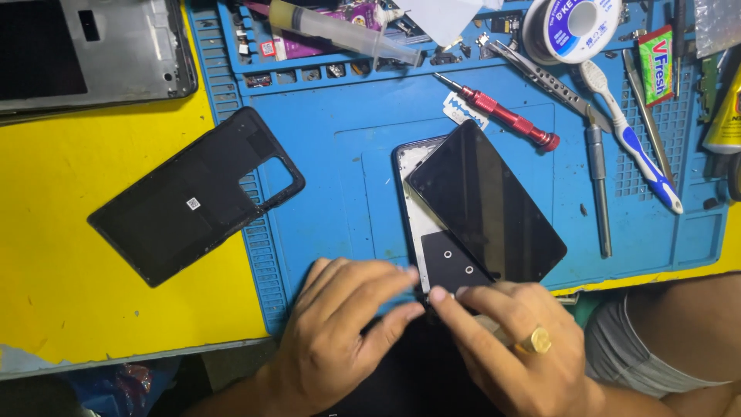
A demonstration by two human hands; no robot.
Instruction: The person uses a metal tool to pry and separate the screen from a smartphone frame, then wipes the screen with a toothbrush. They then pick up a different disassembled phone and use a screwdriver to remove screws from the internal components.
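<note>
hands meet at the near edge of the blue silicone work mat [347, 177]. left hand [336, 340] and right hand [517, 347], with a gold ring [538, 340], pinch with thumb and fingertips the bottom end of the opened phone frame with pale inner plate [421, 224]. black glass screen panel [486, 202] lies tilted across this frame, lifted off from it at the top. black plastic back cover with camera cutout [193, 197] rests well apart to the left, half on the yellow table [77, 232]. red screwdriver [502, 114] and white-blue toothbrush [629, 139] lie behind.
</note>
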